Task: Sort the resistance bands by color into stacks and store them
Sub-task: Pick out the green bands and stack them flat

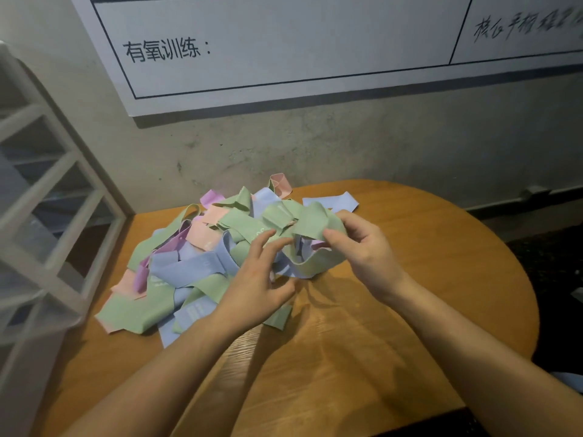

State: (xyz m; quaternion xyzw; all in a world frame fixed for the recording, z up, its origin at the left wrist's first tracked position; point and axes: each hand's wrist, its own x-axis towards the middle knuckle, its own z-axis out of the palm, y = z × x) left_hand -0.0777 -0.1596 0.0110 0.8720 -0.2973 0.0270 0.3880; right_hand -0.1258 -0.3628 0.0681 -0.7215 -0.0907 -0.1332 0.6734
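Resistance bands (195,263) heaped unsorted on table (410,279) — right hand (362,247) pinches green band (312,222), left hand (255,285) hovers, fingers spread

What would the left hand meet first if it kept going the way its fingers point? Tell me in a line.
Probably the green band the right hand pinches: the left hand points up and away with spread fingers, already at the pile of bands. Depth is unclear.
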